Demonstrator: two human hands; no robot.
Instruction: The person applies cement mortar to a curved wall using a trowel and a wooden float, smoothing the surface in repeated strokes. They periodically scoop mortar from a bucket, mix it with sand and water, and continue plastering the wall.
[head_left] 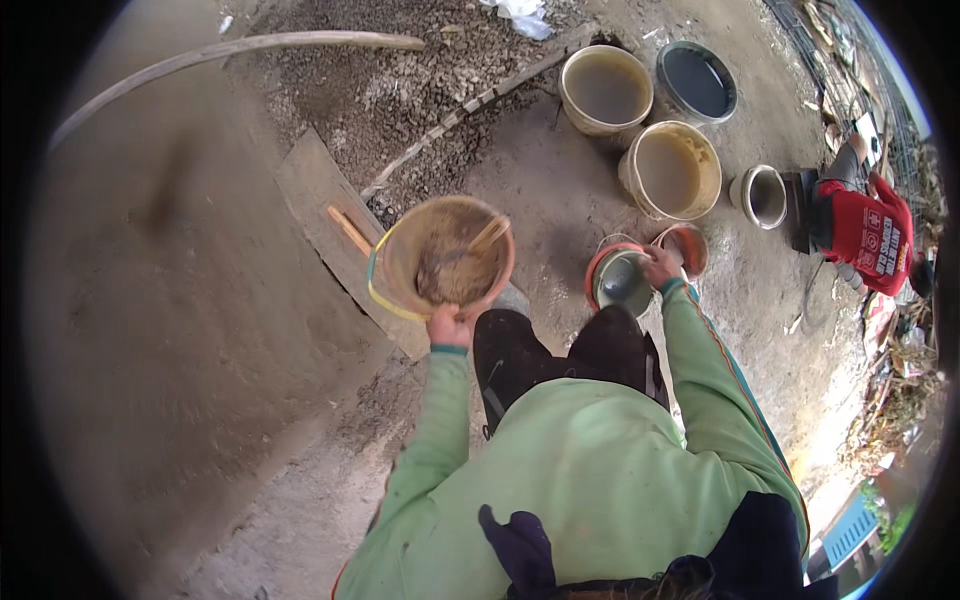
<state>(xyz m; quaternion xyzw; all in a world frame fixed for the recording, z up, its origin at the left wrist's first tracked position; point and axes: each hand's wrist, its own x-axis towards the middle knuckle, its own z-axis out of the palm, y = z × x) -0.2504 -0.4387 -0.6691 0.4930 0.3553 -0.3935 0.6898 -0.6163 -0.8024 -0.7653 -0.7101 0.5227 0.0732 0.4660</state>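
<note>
On the left stands a wide tan bucket (pixel 408 245) with a yellow handle, coated inside with wet brown mud or mortar. A wooden-handled tool (pixel 489 234) leans inside it; the working end is hidden. My left hand (pixel 447 325) is closed on the bucket's near rim. My right hand (pixel 661 268) is closed on the rim of a small grey-green pail (pixel 621 283) with an orange container around its edge. Just beyond that hand is another orange bucket (pixel 686 246), partly covered by it.
Tubs of murky water (pixel 604 90), (pixel 670 172) and a dark tub (pixel 697 82) stand ahead, with a smaller pail (pixel 766 197) farther right. A co-worker in a red shirt (pixel 868 235) bends at right. A board (pixel 330 200) and gravel (pixel 370 90) lie left.
</note>
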